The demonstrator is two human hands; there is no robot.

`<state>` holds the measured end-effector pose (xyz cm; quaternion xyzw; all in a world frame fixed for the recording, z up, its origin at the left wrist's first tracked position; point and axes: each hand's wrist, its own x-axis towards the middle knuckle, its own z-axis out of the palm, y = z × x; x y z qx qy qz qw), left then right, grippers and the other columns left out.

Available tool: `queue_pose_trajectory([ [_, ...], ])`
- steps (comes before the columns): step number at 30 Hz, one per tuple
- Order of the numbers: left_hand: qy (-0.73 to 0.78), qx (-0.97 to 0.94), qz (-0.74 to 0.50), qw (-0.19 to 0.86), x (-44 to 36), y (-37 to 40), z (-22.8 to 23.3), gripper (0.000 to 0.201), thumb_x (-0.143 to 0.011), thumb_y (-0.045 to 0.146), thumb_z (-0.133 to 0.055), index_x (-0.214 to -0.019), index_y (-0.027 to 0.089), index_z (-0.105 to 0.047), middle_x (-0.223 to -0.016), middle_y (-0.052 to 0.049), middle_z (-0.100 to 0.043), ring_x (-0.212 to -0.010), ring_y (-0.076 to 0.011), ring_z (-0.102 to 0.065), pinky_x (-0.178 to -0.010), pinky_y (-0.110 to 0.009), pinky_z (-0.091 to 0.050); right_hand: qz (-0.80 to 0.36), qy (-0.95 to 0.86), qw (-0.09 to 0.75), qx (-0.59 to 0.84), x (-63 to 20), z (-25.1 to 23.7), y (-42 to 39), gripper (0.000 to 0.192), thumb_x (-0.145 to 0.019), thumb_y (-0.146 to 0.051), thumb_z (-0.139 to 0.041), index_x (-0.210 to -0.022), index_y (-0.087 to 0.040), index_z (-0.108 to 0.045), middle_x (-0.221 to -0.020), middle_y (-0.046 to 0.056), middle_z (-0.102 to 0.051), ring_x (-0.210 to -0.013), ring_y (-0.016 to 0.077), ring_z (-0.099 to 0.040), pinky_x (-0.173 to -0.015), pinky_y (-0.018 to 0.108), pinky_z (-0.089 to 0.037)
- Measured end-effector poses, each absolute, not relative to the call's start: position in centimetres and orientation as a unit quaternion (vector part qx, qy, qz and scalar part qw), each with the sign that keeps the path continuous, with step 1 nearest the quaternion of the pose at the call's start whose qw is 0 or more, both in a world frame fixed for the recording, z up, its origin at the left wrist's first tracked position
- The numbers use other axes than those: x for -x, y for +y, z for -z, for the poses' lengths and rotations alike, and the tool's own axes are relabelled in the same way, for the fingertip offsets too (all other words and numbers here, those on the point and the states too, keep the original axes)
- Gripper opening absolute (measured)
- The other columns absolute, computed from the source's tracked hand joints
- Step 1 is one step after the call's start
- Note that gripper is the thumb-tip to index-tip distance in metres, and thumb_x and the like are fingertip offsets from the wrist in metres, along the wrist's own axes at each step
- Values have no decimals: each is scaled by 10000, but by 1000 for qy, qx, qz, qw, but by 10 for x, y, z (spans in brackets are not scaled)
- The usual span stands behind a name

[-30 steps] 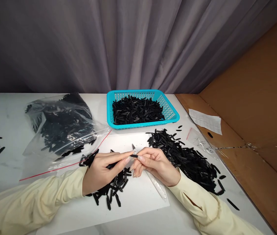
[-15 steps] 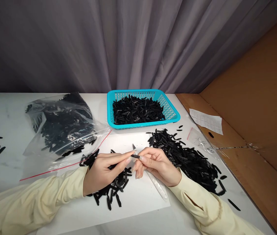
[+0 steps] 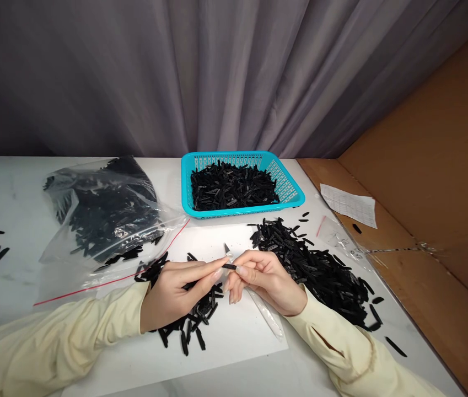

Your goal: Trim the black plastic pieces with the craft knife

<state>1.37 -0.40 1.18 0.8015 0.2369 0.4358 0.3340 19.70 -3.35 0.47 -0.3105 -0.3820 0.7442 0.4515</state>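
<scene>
Between my two hands is a small slim black strip (image 3: pixel 229 267), its ends pinched in my fingertips over a white sheet (image 3: pixel 242 342). My left hand (image 3: pixel 182 289) grips the left end with thumb and fingers. The right end is between thumb and forefinger of my right hand (image 3: pixel 269 281), whose other fingers curl below. A knife with a pointed blade (image 3: pixel 227 250) and clear, plastic-looking handle (image 3: pixel 267 314) runs under my right hand; whether it is held or lies on the sheet I cannot tell. Loose black strips (image 3: pixel 198 320) lie under and around my left hand.
Behind my hands stands a blue basket (image 3: pixel 242 211) holding many black strips. A large pile of strips (image 3: pixel 316 270) spreads at right. A clear zip bag (image 3: pixel 109 204) of strips lies at left. Cardboard (image 3: pixel 424 187) borders the right side, with a paper slip (image 3: pixel 349 204) on it.
The strip has turned slightly in my fingertips: its marked, lighter face showed before, and a plain dark side shows now. My hands have hardly moved.
</scene>
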Motion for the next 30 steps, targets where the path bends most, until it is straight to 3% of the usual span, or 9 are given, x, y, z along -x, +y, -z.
queue_pose_trajectory([
  [4,247,-806,-426,330,-13,-4,-11,301,-808,80,-522,-1073,126,-655,-701,-34,-694,-482,-78,-556,-482,-158,-463,-734,-398,453,311,-195,-3,-34,170,-792,-300,-617,-777,-132,-601,-656,53,-684,-544,141,-647,-504,249,-493],
  [7,297,-799,-390,350,-12,-4,-11,309,-826,133,-508,-1109,124,-632,-484,40,-542,-388,-57,-389,-395,-166,-356,-667,-476,430,379,-206,-16,-29,219,-795,-343,-596,-741,-131,-600,-661,61,-673,-531,147,-632,-504,272,-496],
  [10,353,-752,-342,439,-13,-3,-14,331,-864,207,-457,-1149,116,-599,-443,75,-352,-401,-58,-300,-392,-176,-289,-482,-636,325,508,-234,-39,-20,233,-830,-325,-531,-697,-149,-604,-571,30,-629,-510,126,-592,-525,247,-469],
  [13,364,-677,-316,556,-15,0,-15,390,-889,297,-411,-1189,90,-549,-471,77,-283,-427,-68,-300,-409,-192,-269,-332,-724,159,584,-267,-57,-12,263,-855,-258,-439,-635,-181,-560,-501,-11,-585,-408,101,-527,-473,229,-406],
  [16,361,-607,-310,637,-18,3,-15,453,-876,371,-421,-1195,63,-520,-482,88,-223,-420,-69,-258,-397,-200,-217,-192,-746,82,633,-280,-61,-11,183,-825,-236,-463,-688,-186,-573,-492,-4,-571,-417,128,-507,-467,252,-363],
  [18,359,-575,-310,667,-19,4,-14,466,-864,391,-440,-1186,64,-515,-494,93,-202,-416,-64,-235,-394,-198,-198,-112,-740,93,656,-270,-61,-14,117,-810,-264,-516,-799,-181,-598,-528,15,-581,-443,151,-505,-466,268,-341],
  [20,359,-557,-311,681,-19,4,-14,461,-857,398,-451,-1178,73,-514,-499,96,-196,-413,-61,-228,-394,-196,-200,-105,-753,148,633,-248,-59,-19,144,-816,-301,-539,-869,-183,-602,-636,46,-620,-499,162,-527,-498,278,-364],
  [23,360,-556,-312,681,-19,4,-14,434,-858,396,-446,-1159,91,-515,-492,94,-218,-412,-63,-245,-393,-191,-210,-209,-788,253,522,-206,-54,-27,150,-831,-304,-544,-924,-196,-592,-824,73,-644,-635,169,-572,-574,271,-414],
  [30,351,-578,-316,665,-16,5,-10,379,-861,412,-420,-1122,157,-525,-521,54,-389,-435,-82,-329,-394,-189,-275,-371,-712,336,492,-162,-24,-32,114,-801,-278,-596,-866,-191,-564,-779,38,-612,-638,144,-543,-577,248,-422],
])
